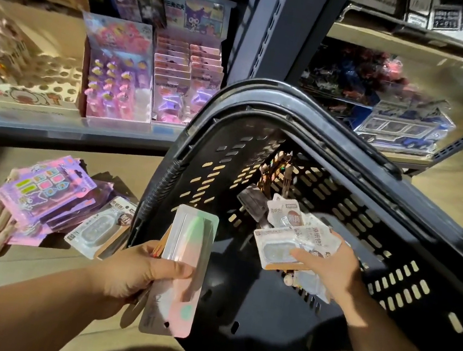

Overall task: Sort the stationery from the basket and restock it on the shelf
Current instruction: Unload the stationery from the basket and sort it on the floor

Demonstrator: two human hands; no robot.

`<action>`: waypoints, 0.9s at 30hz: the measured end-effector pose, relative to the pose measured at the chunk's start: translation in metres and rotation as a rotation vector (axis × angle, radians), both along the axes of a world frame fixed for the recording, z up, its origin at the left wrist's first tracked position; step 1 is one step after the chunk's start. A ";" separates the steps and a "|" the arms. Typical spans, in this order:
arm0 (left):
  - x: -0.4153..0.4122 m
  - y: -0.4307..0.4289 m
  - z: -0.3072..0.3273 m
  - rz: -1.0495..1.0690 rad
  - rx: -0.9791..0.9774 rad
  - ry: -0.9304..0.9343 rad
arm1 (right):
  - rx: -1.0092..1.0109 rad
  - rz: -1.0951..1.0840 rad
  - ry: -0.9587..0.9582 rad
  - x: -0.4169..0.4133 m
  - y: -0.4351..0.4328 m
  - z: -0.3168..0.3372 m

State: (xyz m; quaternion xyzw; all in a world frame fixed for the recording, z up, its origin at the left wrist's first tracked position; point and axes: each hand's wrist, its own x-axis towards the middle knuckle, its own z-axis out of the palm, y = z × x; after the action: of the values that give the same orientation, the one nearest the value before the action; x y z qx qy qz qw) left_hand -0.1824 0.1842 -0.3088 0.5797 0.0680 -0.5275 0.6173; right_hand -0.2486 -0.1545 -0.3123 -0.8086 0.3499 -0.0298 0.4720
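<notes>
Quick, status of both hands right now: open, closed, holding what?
Left hand: grips a stack of carded packs, pink-and-green one on top.
Right hand: holds white blister packs inside the basket.

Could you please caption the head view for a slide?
Left hand grips a pastel pink-green blister pack; right hand holds white blister packs inside the black slotted plastic basket.
</notes>
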 end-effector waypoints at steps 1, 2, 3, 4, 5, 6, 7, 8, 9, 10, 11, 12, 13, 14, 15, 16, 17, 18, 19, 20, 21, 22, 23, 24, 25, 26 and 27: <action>0.000 0.002 0.001 0.004 -0.004 -0.007 | 0.089 -0.001 -0.037 0.001 0.003 0.006; -0.001 0.004 0.003 0.009 -0.013 -0.019 | 0.162 0.010 -0.061 0.002 0.007 0.012; -0.001 0.006 0.004 0.015 -0.026 -0.024 | 0.213 0.018 -0.075 0.003 0.011 0.018; -0.002 0.008 0.008 0.019 -0.033 -0.029 | 0.239 0.024 -0.079 0.004 0.015 0.023; -0.003 0.010 0.011 0.024 -0.042 -0.039 | 0.274 0.022 -0.089 0.005 0.019 0.030; -0.003 0.013 0.016 0.033 -0.055 -0.042 | 0.303 0.026 -0.102 0.007 0.023 0.037; -0.004 0.016 0.022 0.032 -0.073 -0.051 | 0.324 0.031 -0.109 0.009 0.028 0.045; -0.004 0.020 0.028 0.026 -0.088 -0.063 | 0.328 0.052 -0.108 0.011 0.033 0.055; -0.004 0.024 0.033 0.017 -0.097 -0.079 | 0.321 0.083 -0.101 0.012 0.039 0.065; -0.003 0.028 0.037 0.017 -0.094 -0.087 | 0.313 0.140 -0.094 0.013 0.045 0.076; -0.003 0.034 0.039 0.021 -0.081 -0.093 | 0.306 0.198 -0.080 0.013 0.052 0.086; -0.004 0.040 0.043 0.012 -0.070 -0.099 | 0.299 0.263 -0.055 0.014 0.057 0.096; -0.005 0.046 0.046 -0.010 -0.061 -0.109 | 0.287 0.321 -0.019 0.014 0.063 0.106; -0.008 0.052 0.050 -0.042 -0.057 -0.115 | 0.274 0.387 0.016 0.013 0.068 0.116; -0.010 0.057 0.053 -0.068 -0.051 -0.115 | 0.265 0.457 0.046 0.013 0.072 0.126; -0.012 0.065 0.057 -0.079 -0.047 -0.107 | 0.252 0.533 0.073 0.013 0.077 0.136; -0.013 0.073 0.060 -0.088 -0.054 -0.102 | 0.233 0.592 0.103 0.013 0.082 0.145; -0.014 0.081 0.064 -0.090 -0.056 -0.110 | 0.221 0.635 0.128 0.014 0.088 0.155; -0.013 0.090 0.067 -0.096 -0.053 -0.125 | 0.214 0.670 0.147 0.014 0.095 0.166; -0.013 0.099 0.072 -0.104 -0.053 -0.142 | 0.216 0.703 0.162 0.016 0.101 0.175; -0.011 0.109 0.078 -0.099 -0.052 -0.158 | 0.219 0.737 0.174 0.017 0.109 0.184; -0.010 0.119 0.084 -0.090 -0.046 -0.169 | 0.236 0.773 0.180 0.019 0.117 0.192; -0.007 0.130 0.091 -0.080 -0.037 -0.186 | 0.258 0.800 0.176 0.022 0.127 0.199; -0.004 0.142 0.098 -0.071 -0.030 -0.205 | 0.281 0.825 0.166 0.025 0.137 0.205; -0.002 0.152 0.104 -0.056 -0.029 -0.222 | 0.283 0.847 0.158 0.029 0.147 0.210; 0.001 0.164 0.112 -0.022 -0.024 -0.238 | 0.286 0.881 0.147 0.035 0.160 0.214; 0.003 0.175 0.118 0.015 -0.028 -0.256 | 0.305 0.897 0.131 0.041 0.174 0.217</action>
State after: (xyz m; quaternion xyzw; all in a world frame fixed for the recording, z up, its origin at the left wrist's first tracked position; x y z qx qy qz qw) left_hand -0.1792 0.3591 -0.1905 0.6330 -0.0142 -0.4457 0.6328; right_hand -0.2073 0.0192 -0.0958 -0.8014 -0.0043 0.2796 0.5287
